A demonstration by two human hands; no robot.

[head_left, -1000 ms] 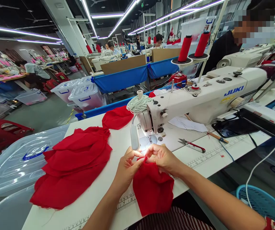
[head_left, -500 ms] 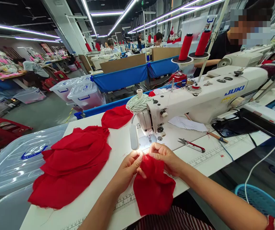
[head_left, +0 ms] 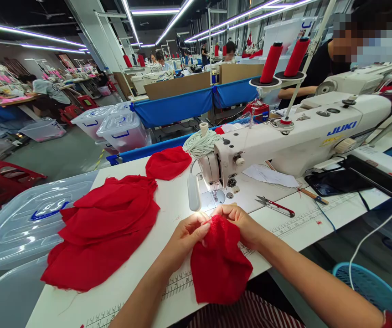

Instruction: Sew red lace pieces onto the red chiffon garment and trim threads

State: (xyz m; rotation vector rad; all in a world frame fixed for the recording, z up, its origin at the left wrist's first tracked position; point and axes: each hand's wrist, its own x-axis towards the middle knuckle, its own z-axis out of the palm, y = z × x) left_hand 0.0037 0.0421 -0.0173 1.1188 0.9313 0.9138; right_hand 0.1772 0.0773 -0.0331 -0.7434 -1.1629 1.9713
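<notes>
The left hand (head_left: 185, 239) and right hand (head_left: 242, 223) are bare, as are both forearms. A dark garment (head_left: 247, 315) with thin pale stripes covers the lap. A red-patterned sleeve edge (head_left: 389, 319) shows on the right arm.

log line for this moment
left hand: pinches cloth top | right hand: pinches cloth top | cloth: over table edge, before sewing machine | left: red pile

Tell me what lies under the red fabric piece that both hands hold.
Beneath the red fabric piece, which the left hand and right hand pinch, the printed ruler on the table shows at either side, striped cloth below. The ruler's middle is covered.
</notes>
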